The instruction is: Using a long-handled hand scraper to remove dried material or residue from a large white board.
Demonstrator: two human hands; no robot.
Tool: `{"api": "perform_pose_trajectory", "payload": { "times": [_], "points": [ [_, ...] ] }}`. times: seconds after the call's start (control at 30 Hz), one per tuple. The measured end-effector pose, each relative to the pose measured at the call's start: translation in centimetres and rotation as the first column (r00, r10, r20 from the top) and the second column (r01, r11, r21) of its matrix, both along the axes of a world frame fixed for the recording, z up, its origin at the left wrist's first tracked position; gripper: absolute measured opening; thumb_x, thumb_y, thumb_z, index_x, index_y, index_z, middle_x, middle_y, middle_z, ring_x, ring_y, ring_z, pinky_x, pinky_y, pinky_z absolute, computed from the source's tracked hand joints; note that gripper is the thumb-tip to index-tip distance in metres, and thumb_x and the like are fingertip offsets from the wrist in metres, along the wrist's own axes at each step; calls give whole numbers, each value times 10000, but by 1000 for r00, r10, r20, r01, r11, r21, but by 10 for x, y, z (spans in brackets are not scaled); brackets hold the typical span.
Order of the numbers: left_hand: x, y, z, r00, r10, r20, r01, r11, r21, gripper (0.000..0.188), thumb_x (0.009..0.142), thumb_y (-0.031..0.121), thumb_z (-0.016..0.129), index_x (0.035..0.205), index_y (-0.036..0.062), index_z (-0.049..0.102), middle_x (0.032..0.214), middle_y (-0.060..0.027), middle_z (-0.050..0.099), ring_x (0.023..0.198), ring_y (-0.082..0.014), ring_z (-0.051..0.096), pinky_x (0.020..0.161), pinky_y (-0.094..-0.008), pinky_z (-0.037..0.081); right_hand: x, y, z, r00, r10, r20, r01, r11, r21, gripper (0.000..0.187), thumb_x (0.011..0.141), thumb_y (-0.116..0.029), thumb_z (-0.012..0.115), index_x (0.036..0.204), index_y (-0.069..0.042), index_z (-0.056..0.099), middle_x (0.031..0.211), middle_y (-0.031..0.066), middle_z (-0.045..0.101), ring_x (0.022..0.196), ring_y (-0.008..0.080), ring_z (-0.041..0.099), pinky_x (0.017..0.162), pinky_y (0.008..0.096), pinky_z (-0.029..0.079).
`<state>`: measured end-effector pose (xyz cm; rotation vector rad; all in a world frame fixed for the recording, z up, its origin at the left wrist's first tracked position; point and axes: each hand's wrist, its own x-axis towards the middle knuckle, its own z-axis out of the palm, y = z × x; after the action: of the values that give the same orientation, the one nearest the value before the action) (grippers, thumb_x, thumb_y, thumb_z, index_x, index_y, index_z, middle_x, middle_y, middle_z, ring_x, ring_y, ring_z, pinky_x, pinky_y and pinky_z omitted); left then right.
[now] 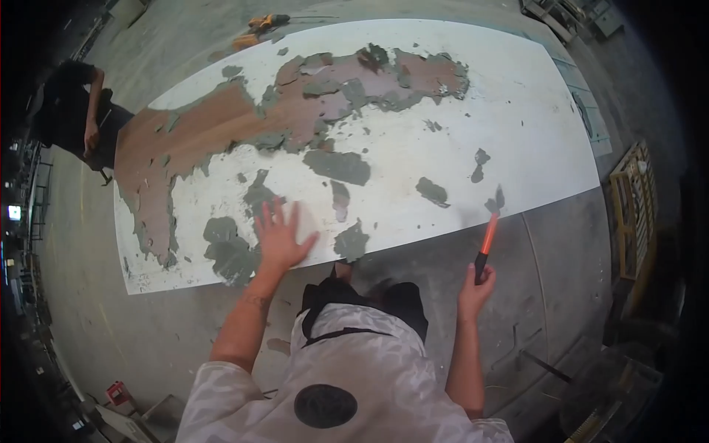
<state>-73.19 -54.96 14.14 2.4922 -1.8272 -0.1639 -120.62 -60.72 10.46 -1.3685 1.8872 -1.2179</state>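
Note:
A large white panel (532, 140) lies in front of me, with a reddish-brown area (229, 118) bared across its far and left parts. Ragged grey-green flakes edge that area, and several larger ones are scattered nearer to me. My left hand (281, 240) rests on the panel near its front edge with fingers spread, beside a grey flake (233, 251). In my right hand (475, 294) is a putty knife (487, 240) with an orange and black handle, held past the front edge. Its blade, partly blurred, points away from me over the panel near a small grey patch.
Beyond the panel's far edge lies a yellow and black power tool (267, 22). A person in dark clothes (74, 122) is at the left end. A wooden pallet (634, 210) stands at the right, and a red object (118, 393) is at the lower left.

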Motion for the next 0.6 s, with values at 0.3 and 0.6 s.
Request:
{"api": "perform_pose_trajectory", "payload": {
  "times": [0.3, 0.6],
  "points": [
    [-47, 68, -17, 965, 251, -72, -251, 968, 6, 844, 918, 525, 676, 1511, -26, 436, 1587, -319, 387, 1442, -577, 357, 1192, -570, 338, -76, -71, 2, 931, -16, 365, -101, 949, 299, 278, 1032, -154, 659, 1209, -24, 490, 825, 2, 541, 616, 67, 487, 521, 246, 392],
    [-96, 133, -23, 847, 496, -189, -528, 825, -202, 618, 949, 308, 701, 1410, -62, 518, 1508, -307, 482, 1369, -476, 486, 1139, -512, 410, -121, -163, 24, 916, 396, -58, -387, 914, 124, 360, 967, -186, 732, 1196, 17, 543, 961, 120, 642, 877, 209, 619, 813, 367, 516]
  ]
}}
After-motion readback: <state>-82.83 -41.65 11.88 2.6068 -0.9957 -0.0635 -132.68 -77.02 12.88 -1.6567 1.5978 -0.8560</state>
